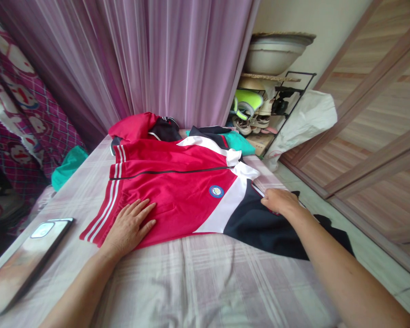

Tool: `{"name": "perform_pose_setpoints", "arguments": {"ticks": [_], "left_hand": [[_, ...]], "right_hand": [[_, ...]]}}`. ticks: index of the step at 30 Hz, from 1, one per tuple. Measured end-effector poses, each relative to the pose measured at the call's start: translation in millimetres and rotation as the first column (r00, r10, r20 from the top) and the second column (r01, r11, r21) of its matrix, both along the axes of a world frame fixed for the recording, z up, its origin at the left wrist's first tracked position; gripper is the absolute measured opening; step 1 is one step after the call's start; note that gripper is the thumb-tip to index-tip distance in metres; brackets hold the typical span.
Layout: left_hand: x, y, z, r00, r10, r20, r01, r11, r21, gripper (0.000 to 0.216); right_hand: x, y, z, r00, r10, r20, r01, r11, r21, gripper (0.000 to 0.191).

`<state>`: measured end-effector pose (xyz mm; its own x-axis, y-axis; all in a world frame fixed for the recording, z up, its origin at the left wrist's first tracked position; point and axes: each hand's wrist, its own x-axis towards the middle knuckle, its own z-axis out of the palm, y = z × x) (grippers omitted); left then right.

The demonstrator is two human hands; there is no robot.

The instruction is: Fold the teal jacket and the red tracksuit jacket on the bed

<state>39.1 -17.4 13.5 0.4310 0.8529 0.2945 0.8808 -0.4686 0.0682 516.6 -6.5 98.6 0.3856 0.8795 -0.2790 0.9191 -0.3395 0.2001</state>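
Note:
A red, white and black zip-up track jacket point(177, 189) lies front side up across the bed, its striped hem to the left and its white collar to the right. The dark zip is closed, and a round blue badge sits on the chest. My left hand point(131, 225) rests flat on the red front near the hem, fingers spread. At the shoulder, my right hand point(278, 200) is closed on the black sleeve point(259, 223). The sleeve's far end runs behind my right forearm toward the bed's edge.
Behind the jacket lie a bundled red and black garment point(136, 127) and a green cloth point(241, 142). A phone point(29, 264) rests at the left on the checked bedsheet point(187, 282). Beyond the bed stand a shoe rack point(287, 114), a white bag point(305, 123) and wooden doors point(369, 100).

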Motion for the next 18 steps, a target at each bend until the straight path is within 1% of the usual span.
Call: {"name": "perform_pose_setpoints", "arguments": {"ticks": [3,6,8,9,10,11,12,13,14,15,16,17,18], "left_hand": [[-1,0,-0.4,1.0,-0.003,-0.008,0.003,1.0,0.003,0.063],[-1,0,-1.8,1.0,-0.004,-0.011,0.004,1.0,0.011,0.061],[-1,0,-2.8,1.0,-0.005,-0.016,0.006,1.0,0.02,0.061],[-1,0,-3.3,1.0,-0.007,-0.019,0.007,1.0,0.026,0.062],[0,0,-3.7,1.0,-0.009,-0.022,0.01,0.999,0.035,0.062],[0,-1,-4.1,1.0,-0.013,-0.024,0.014,0.999,0.045,0.063],[0,-1,-4.5,1.0,-0.019,-0.024,0.02,0.998,0.055,0.063],[0,-1,-5.0,0.999,-0.029,-0.024,0.031,0.997,0.064,0.064],[0,0,-5.7,0.999,-0.042,-0.022,0.043,0.997,0.069,0.065],[0,0,-6.3,0.998,-0.055,-0.018,0.056,0.996,0.068,0.065],[-1,0,-7.0,0.997,-0.069,-0.015,0.07,0.996,0.062,0.065],[-2,0,-7.6,0.997,-0.081,-0.012,0.082,0.995,0.05,0.065],[-2,0,-8.0,0.996,-0.09,-0.011,0.091,0.995,0.034,0.065]], "right_hand": [[13,-5,-6.1,0.997,-0.073,0.024,0.073,0.997,0.021,0.032],[17,-8,-9.4,0.997,-0.067,0.032,0.066,0.997,0.044,0.031],[13,-7,-7.1,0.998,-0.058,0.028,0.057,0.996,0.062,0.028],[9,-6,-5.2,0.999,-0.049,0.023,0.047,0.995,0.092,0.028],[4,-4,-3.6,0.999,-0.028,0.018,0.025,0.988,0.15,0.029],[-3,-1,-3.0,1.0,0.018,0.01,-0.02,0.97,0.24,0.032],[-11,2,-4.2,0.996,0.094,-0.001,-0.088,0.931,0.354,0.035],[-21,6,-7.7,0.979,0.203,-0.014,-0.173,0.867,0.468,0.039],[-31,11,-13.8,0.942,0.335,-0.025,-0.264,0.786,0.559,0.043],[-41,16,-22.4,0.883,0.468,-0.035,-0.35,0.706,0.616,0.047],[-48,21,-33.0,0.807,0.589,-0.053,-0.432,0.648,0.627,0.051],[-53,26,-44.8,0.742,0.665,-0.079,-0.498,0.628,0.598,0.055],[-55,31,-57.1,0.712,0.694,-0.106,-0.546,0.642,0.538,0.057]]}}
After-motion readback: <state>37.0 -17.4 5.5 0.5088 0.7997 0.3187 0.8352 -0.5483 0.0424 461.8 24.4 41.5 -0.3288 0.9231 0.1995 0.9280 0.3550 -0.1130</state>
